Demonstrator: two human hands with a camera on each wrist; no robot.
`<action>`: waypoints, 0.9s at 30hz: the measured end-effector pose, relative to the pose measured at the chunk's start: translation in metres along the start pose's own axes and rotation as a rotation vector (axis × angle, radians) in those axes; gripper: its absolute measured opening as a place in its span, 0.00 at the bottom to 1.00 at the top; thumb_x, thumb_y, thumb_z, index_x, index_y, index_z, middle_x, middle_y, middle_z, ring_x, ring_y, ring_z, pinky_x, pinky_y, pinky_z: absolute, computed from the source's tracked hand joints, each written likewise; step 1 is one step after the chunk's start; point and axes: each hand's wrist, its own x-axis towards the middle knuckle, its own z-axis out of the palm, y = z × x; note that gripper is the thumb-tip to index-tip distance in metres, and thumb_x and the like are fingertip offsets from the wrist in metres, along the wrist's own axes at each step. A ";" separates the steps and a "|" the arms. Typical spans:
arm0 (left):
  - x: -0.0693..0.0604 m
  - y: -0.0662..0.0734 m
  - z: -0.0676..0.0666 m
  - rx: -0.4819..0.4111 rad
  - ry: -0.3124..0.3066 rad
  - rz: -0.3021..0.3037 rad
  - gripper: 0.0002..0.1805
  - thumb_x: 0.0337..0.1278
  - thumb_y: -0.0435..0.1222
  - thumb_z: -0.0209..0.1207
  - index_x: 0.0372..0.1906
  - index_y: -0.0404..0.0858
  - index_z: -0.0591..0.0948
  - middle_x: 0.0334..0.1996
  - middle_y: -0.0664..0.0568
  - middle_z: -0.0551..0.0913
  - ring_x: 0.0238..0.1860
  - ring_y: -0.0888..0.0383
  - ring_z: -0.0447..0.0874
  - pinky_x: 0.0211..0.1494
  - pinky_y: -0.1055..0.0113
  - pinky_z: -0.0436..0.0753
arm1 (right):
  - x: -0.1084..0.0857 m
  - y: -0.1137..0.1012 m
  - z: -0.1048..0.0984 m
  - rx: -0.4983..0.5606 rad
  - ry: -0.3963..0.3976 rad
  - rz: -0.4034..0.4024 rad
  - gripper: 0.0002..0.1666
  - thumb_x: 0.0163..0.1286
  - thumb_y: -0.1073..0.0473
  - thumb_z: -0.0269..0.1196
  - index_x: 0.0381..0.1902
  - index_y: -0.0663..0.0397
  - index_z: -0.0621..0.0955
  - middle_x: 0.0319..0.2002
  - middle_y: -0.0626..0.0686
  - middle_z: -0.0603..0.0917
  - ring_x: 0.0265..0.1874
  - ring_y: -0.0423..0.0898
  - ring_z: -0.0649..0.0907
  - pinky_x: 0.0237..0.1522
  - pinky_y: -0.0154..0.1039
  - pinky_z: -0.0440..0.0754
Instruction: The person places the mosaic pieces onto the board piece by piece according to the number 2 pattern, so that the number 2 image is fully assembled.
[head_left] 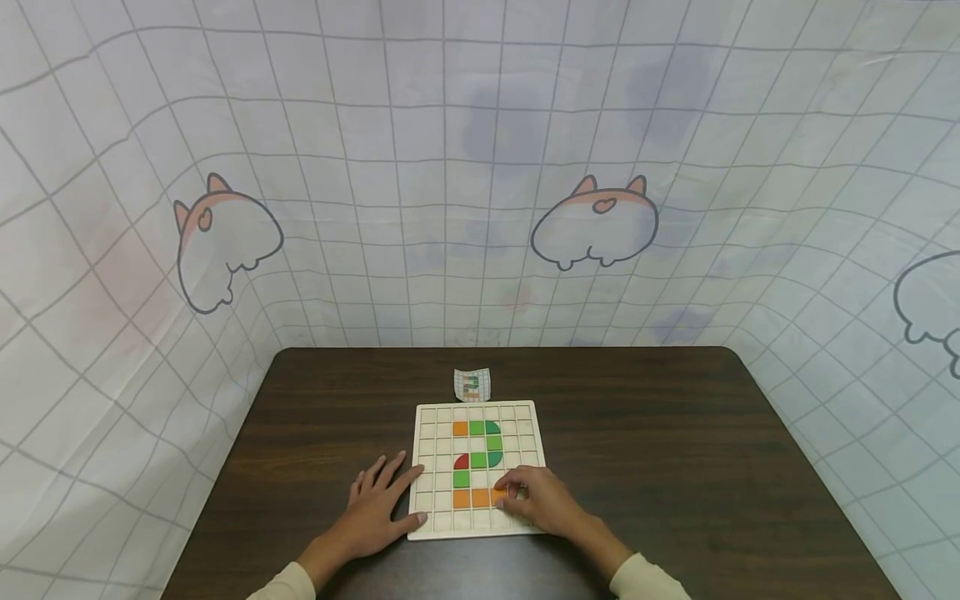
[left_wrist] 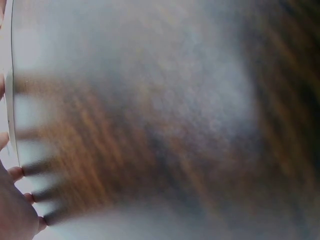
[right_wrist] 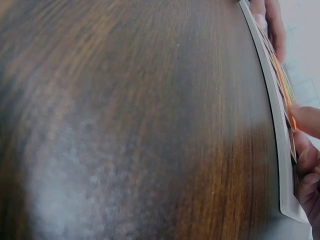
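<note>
A cream gridded board (head_left: 517, 412) lies on the table with orange, green and red tiles set in its squares, forming a bent figure like a 2. My right hand (head_left: 546, 500) pinches an orange square tile (head_left: 498, 495) at the right end of the bottom orange row. In the right wrist view, the thumb (right_wrist: 307, 120) presses at this tile by the board's edge. My left hand (head_left: 372, 510) lies with fingers spread on the table, thumb and index finger at the board's left edge. The left wrist view shows only part of that hand.
A small printed card (head_left: 472, 385) with a similar coloured figure lies just beyond the board's far edge. The dark wooden table (head_left: 645, 417) extends on both sides. A white gridded curtain (head_left: 465, 208) with cartoon animals hangs around it.
</note>
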 end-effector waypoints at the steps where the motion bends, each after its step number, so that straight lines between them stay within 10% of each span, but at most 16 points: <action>1: 0.000 0.000 0.000 0.001 -0.002 -0.003 0.42 0.58 0.66 0.59 0.75 0.57 0.67 0.79 0.47 0.56 0.78 0.34 0.48 0.70 0.25 0.48 | 0.000 0.000 0.000 -0.004 -0.001 -0.001 0.08 0.64 0.56 0.71 0.41 0.50 0.88 0.28 0.36 0.79 0.30 0.33 0.76 0.36 0.29 0.75; 27: 0.003 -0.001 0.003 0.012 -0.025 -0.025 0.42 0.57 0.67 0.59 0.75 0.58 0.67 0.79 0.48 0.56 0.78 0.34 0.48 0.70 0.26 0.48 | -0.001 0.001 -0.001 -0.057 -0.016 -0.007 0.10 0.63 0.54 0.73 0.40 0.49 0.88 0.28 0.36 0.78 0.29 0.33 0.76 0.35 0.29 0.74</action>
